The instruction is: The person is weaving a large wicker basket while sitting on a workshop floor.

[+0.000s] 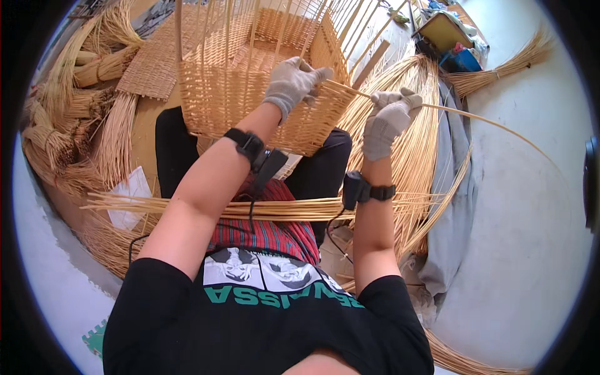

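Observation:
A half-woven wicker basket (228, 106) rests across my knees, its upright stakes rising from the unfinished rim. My left hand (294, 84), in a pale grey glove, closes at the rim near the right corner, where a thin cane strand (348, 89) comes out of the weave. Further right, my gloved right hand (387, 119) pinches the same strand, apart from the basket. Beyond that hand, the strand's free end curves out over the floor to the right. The left fingertips are partly hidden among the stakes.
A bundle of long canes (294, 210) lies across my lap. Loose canes (419, 125) fan out at the right beside a grey cloth (453, 219). On the left are tied cane bundles (69, 125) and a flat woven panel (153, 62). A blue container (462, 59) stands far right.

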Demonstrator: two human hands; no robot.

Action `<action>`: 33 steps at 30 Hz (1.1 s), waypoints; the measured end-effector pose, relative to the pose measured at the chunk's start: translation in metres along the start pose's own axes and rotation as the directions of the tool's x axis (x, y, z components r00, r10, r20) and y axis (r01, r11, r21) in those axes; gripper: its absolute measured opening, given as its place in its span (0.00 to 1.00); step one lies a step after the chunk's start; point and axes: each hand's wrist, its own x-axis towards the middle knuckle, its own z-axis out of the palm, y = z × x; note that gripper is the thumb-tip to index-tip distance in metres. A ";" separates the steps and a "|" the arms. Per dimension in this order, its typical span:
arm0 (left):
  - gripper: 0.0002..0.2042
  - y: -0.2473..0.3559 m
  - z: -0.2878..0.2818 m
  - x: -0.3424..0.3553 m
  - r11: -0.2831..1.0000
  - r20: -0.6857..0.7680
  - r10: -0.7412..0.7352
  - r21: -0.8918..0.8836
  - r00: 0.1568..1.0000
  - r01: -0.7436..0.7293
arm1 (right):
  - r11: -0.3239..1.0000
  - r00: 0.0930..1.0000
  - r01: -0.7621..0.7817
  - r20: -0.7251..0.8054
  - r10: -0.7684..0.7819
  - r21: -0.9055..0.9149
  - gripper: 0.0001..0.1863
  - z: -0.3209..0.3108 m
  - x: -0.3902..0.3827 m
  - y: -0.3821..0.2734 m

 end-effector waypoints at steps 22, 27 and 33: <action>0.13 -0.163 -0.191 -0.103 0.335 0.133 -0.057 0.936 0.990 -0.106 | 0.045 0.497 0.485 0.318 0.808 -0.873 0.17 -0.080 -0.145 0.099; 0.05 -0.111 -0.354 -0.105 0.514 -0.333 0.594 0.858 0.733 -0.026 | 0.224 0.948 0.128 0.186 0.260 -0.966 0.09 -0.211 -0.060 -0.026; 0.13 -0.113 -0.484 -0.152 0.498 -0.532 0.140 0.767 0.835 0.404 | -0.231 0.865 -0.195 -0.278 0.418 -0.953 0.16 -0.294 -0.073 -0.047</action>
